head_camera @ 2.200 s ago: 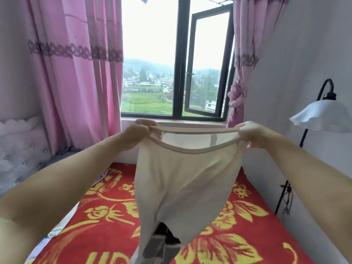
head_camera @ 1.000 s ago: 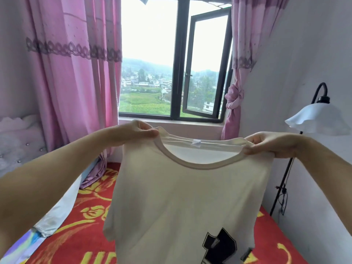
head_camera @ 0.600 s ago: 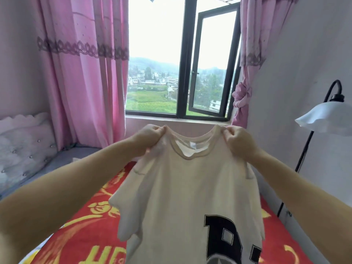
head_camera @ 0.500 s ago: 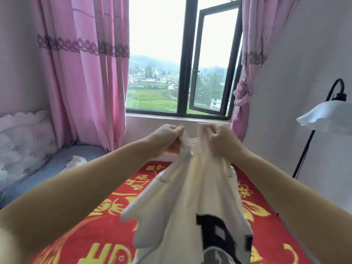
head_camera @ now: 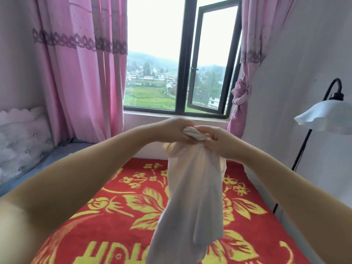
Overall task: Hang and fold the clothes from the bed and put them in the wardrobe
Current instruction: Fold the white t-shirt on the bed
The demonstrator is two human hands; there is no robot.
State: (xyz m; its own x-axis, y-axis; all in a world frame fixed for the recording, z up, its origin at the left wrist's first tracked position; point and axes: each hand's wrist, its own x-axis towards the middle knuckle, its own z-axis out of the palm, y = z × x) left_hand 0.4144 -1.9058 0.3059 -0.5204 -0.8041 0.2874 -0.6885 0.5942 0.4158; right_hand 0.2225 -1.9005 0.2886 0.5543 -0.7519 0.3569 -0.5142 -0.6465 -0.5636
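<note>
Nearest me, both of my bare forearms reached forward over the bed, which was covered by a red blanket with a yellow flower pattern. The cream T-shirt hung below my fingers in a narrow gathered column, its lower end running out of view at the bottom edge. At its top, my left hand gripped the bunched fabric with fingers curled round it, and my right hand pinched the same bunch directly beside the left, the two hands touching. A small fold of white fabric showed between the thumbs. To the right of my fingers stood a floor lamp with a white shade. Beyond my fingers were the window, one pane swung open, and pink curtains to either side.
</note>
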